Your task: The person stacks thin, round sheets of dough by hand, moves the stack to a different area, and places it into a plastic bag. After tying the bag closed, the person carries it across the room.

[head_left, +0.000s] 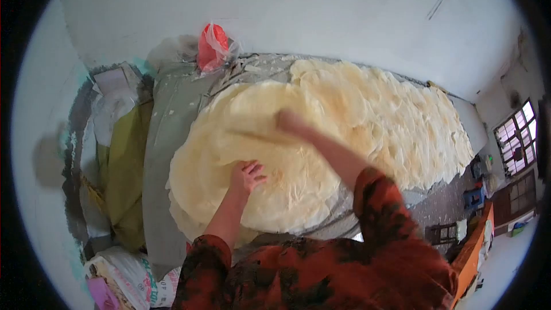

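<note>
Thin, round, pale-yellow sheets like flatbreads [224, 115] lie stacked in a broad, wrinkled layer in front of me. On the near part of the top sheet rests my left hand [248, 176], its fingers bent and a little apart, with a small crease in the sheet beside it. My right hand [291, 123] is closed and smeared by motion above the middle of the stack. From it a thin, light-brown stick [258, 136] points left over the sheets; blur hides its exact shape.
More overlapping sheets [402, 120] spread to the right. Grey cloth [166, 115] lies beneath the stack. A red plastic bag [212, 46] stands by the wall. Olive fabric [127, 178] and a printed white sack [132, 275] are at left. An orange board [473, 252] stands at lower right.
</note>
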Tool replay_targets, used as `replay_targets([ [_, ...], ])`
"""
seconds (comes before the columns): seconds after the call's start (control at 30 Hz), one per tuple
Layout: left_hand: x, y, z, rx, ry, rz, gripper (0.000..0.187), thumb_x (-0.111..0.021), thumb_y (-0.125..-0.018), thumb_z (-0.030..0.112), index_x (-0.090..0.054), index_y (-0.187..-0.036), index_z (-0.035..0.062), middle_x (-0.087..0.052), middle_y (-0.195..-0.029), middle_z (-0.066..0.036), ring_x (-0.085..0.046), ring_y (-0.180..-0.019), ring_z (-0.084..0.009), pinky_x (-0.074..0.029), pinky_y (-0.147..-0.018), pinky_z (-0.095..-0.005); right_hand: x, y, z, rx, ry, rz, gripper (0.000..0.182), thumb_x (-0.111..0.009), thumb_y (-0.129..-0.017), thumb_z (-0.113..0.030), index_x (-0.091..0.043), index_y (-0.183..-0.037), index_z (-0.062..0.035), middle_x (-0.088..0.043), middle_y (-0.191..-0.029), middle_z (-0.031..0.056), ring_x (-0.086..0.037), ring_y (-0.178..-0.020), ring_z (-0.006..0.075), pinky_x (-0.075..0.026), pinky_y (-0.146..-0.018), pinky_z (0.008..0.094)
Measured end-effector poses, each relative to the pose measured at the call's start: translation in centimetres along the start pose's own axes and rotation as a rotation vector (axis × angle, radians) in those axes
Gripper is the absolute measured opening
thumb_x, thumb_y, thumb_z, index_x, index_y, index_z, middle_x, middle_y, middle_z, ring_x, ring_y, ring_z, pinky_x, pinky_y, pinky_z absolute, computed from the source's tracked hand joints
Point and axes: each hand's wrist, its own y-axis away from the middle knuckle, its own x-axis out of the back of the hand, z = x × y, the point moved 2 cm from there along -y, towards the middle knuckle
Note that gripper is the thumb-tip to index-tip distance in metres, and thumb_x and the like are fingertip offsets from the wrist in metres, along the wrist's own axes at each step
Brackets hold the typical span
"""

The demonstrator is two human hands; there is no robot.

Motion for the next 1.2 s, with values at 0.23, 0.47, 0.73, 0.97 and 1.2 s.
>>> replay_targets([
  [0.23, -1.9, 4.3, 0.2, -0.038, 0.098, -0.061, 0.061, -0.048, -0.082, 0.050, -0.038, -0.115, -0.0009, -0.031, -0.129, -0.021, -0.036, -0.117, -0.0420, -0.031, -0.095, -0.0622, 19.1, 4.3, -8.3, 0.065, 0.302, 0.430, 0.017, -0.052, -0.070, -0.011, -0.064, -0.081, -0.0168, -0.063, -0.075, 0.0105, -0.059, -0.071, 0.0325, -0.047, -0.061, 0.0404],
  [0.47, 0.5, 10.4, -1.5, -0.075, 0.293, -0.383, 0.080, -0.044, -0.083, 0.057, -0.017, -0.137, 0.0047, -0.026, -0.139, -0.016, -0.033, -0.123, -0.0352, -0.031, -0.094, -0.0606, -2.4, 19.0, -11.1, 0.100, 0.059, 0.270, 0.023, -0.049, -0.071, -0.004, -0.060, -0.090, -0.0101, -0.062, -0.078, 0.0082, -0.061, -0.070, 0.0278, -0.049, -0.060, 0.0382],
  [0.73, 12.6, 3.8, -5.1, -0.528, -0.897, -0.249, 0.048, -0.058, -0.082, 0.020, -0.042, -0.124, 0.0035, -0.052, -0.119, -0.014, -0.051, -0.110, -0.0261, -0.042, -0.092, -0.0396, -6.3, 21.6, -9.1, 0.127, -0.093, -0.066, 0.041, -0.064, -0.074, -0.023, -0.053, -0.111, -0.0074, -0.055, -0.111, 0.0146, -0.054, -0.104, 0.0281, -0.045, -0.083, 0.0336],
  [0.97, 5.9, 7.3, -4.2, -0.155, -0.149, 0.023, 0.046, -0.057, -0.075, 0.002, -0.042, -0.119, 0.0020, -0.055, -0.106, -0.013, -0.056, -0.096, -0.0294, -0.049, -0.080, -0.0448, -6.1, 14.9, 12.3, -0.613, -0.809, 0.693, 0.065, -0.054, -0.080, -0.049, -0.043, -0.124, -0.0020, -0.052, -0.115, 0.0257, -0.049, -0.109, 0.0364, -0.039, -0.092, 0.0400],
  [1.2, 7.2, 8.5, -4.3, -0.268, -0.456, -0.103, 0.047, -0.056, -0.077, 0.007, -0.041, -0.121, -0.0010, -0.051, -0.116, -0.016, -0.051, -0.106, -0.0307, -0.043, -0.089, -0.0471, -8.1, 13.1, 8.9, -0.686, -0.571, 0.254, 0.089, -0.046, -0.078, -0.062, -0.023, -0.135, 0.0023, -0.031, -0.136, 0.0233, -0.034, -0.124, 0.0353, -0.031, -0.100, 0.0419],
])
